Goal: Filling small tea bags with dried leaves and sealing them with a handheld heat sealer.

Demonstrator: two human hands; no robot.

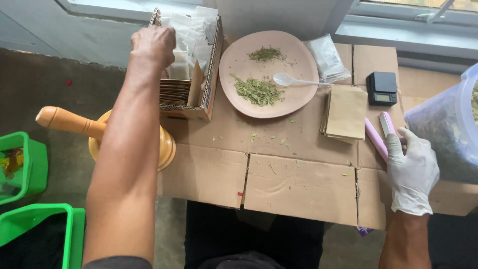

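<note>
Seen from above, a flattened brown cardboard sheet (279, 169) covers the bench. The bare left hand (152, 46) reaches far forward into an open brown cardboard box (209, 84) at the back left, its fingers curled down among small white sachets (191, 35) standing in the box; whether it grips one cannot be told. The right hand (411, 172), in a white glove, rests at the right edge with fingers loosely spread, its fingertips touching a slim pink and white handheld sealer (379, 133). The sealer's long axis runs from near right to far left, its far end pointing toward a small black digital scale (382, 87). Just left of the sealer lies a stack of flat tan paper pouches (346, 112). A round pink plate (298, 94) at the back centre holds two heaps of dried green leaves (258, 91) and a white plastic spoon (291, 79), handle pointing right. A wooden mortar with its pestle (64, 120) sits partly under the left forearm.
</note>
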